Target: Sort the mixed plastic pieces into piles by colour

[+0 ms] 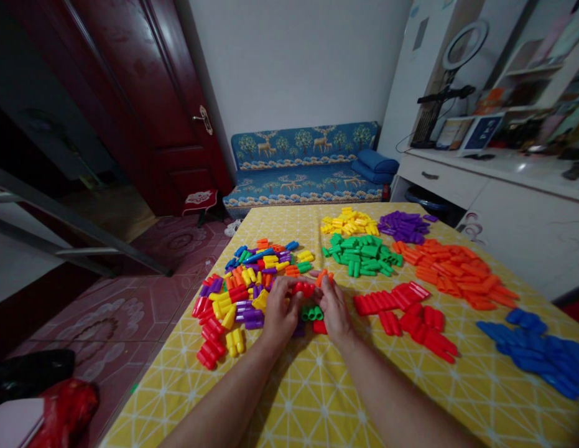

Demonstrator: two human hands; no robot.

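Note:
My left hand [280, 311] is closed on a red plastic tube block [303, 288] with rounded ends. Facing it, my right hand [334, 308] pinches an orange tube block [323, 277] at its fingertips. Just beneath the hands lies a green tube block [312, 313], hollow ends toward me, and a red block [319, 326] sits beside it. To the left of my left hand spreads a mixed heap of tube blocks [245, 277] in several colours. Right of my right hand lie red blocks [392, 298], some lined up in a row.
Sorted piles stand on the yellow tablecloth [289, 410]: yellow blocks [349, 222], purple blocks [403, 226], green blocks [361, 252], orange blocks [457, 270] and blue blocks [538, 351]. Beyond the table's far edge is a blue patterned sofa [298, 180]; a white cabinet [522, 224] flanks the right.

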